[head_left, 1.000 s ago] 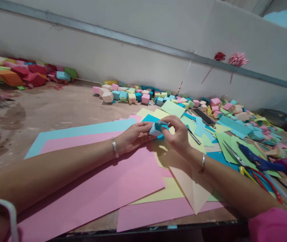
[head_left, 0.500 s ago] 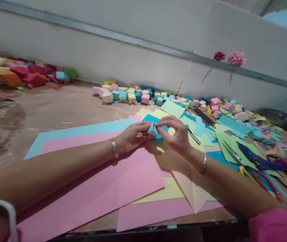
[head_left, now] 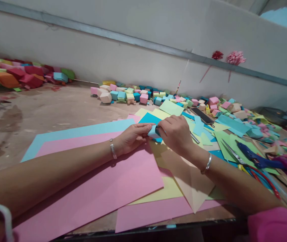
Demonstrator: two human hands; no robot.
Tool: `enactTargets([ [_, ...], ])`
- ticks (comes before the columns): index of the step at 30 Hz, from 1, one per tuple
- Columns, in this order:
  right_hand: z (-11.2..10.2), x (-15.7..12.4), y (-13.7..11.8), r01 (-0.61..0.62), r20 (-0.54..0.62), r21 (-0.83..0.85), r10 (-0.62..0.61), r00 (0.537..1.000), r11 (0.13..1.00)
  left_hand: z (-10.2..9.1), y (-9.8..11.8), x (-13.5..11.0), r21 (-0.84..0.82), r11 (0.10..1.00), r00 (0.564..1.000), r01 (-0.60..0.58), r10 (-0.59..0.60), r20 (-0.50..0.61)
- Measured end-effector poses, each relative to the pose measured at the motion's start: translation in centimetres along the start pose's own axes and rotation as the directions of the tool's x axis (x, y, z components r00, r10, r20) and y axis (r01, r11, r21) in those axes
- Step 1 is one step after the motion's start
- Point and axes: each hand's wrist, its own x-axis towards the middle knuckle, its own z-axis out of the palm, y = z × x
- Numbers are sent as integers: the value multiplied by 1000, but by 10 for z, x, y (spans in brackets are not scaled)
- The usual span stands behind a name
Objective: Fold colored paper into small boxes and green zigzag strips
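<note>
Both of my hands meet over a small light-blue folded paper piece (head_left: 153, 131) above the table. My left hand (head_left: 132, 136) pinches its left side with thumb and fingers. My right hand (head_left: 175, 133) is curled over its right side, fingers closed on it and hiding most of it. Under the hands lie large sheets of paper: a pink sheet (head_left: 103, 181), a light-blue sheet (head_left: 77, 132), a yellow sheet (head_left: 168, 190) and a peach sheet (head_left: 193, 188). Each wrist wears a silver bangle.
A row of small folded paper cubes (head_left: 123, 95) in several colours runs along the wall. More folded pieces (head_left: 19, 74) pile at the far left. At the right lie green and blue paper scraps, a phone (head_left: 202, 116), scissors (head_left: 234, 154) and a blue glue gun (head_left: 256, 159). The table's front edge is near me.
My right hand has turned over and closed down onto the blue paper piece, covering more of it. My left hand keeps its pinch in about the same place.
</note>
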Motion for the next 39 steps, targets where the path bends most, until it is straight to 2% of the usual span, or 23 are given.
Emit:
enactTargets([
  [3,-10,2,-2,43,74,-87,-36,997,995,1,0,-2,27,1000,1000,-2,1,24],
  [7,-17,6,0,51,262,-67,-31,964,996,2,1,-5,78,997,1000,11,-11,4],
  [9,-16,7,2,72,304,-58,-51,951,996,2,0,-6,104,994,1000,21,-20,-12],
  [13,-10,6,2,109,248,-58,-91,964,992,5,-2,-6,191,980,998,56,-61,23],
  [16,-9,4,0,70,223,-66,-53,973,995,5,-4,-5,236,970,995,63,-78,56],
  [22,-12,5,-1,-2,282,-89,28,959,996,2,-2,-5,220,975,996,23,-42,81],
  [29,-4,4,1,124,291,-42,-107,951,991,5,-2,-7,280,960,993,25,-56,105],
  [33,-1,2,2,146,280,-17,-135,950,989,4,-3,-6,259,966,991,15,-48,122],
  [35,1,1,2,137,257,-22,-126,958,990,3,-3,-5,234,972,993,9,-37,115],
  [39,6,1,2,96,213,-75,-78,974,993,2,-1,-3,147,988,998,47,-52,25],
])
